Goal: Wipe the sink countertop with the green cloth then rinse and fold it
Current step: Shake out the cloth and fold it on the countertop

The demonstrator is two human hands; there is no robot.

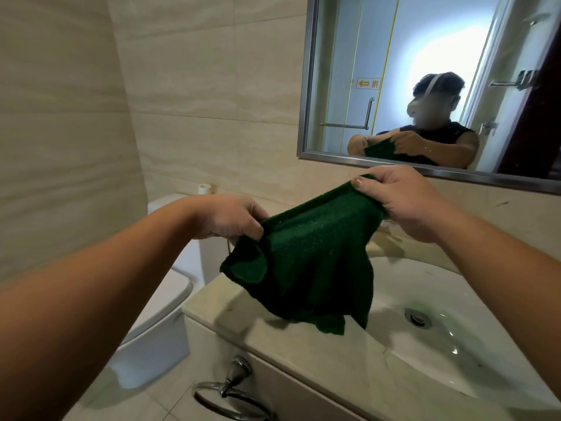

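Observation:
The dark green cloth (312,256) hangs spread in the air above the left part of the sink countertop (273,332). My left hand (230,217) pinches its left top corner. My right hand (400,199) grips the right top corner, held a little higher. The cloth's lower edge droops down close to the counter and the rim of the white basin (455,323). The faucet is hidden behind my right hand and the cloth.
A white toilet (170,287) stands left of the vanity. A chrome towel ring (230,393) hangs on the vanity front. A framed mirror (425,86) on the tiled wall reflects a person holding the cloth. The drain (417,317) sits in the basin's middle.

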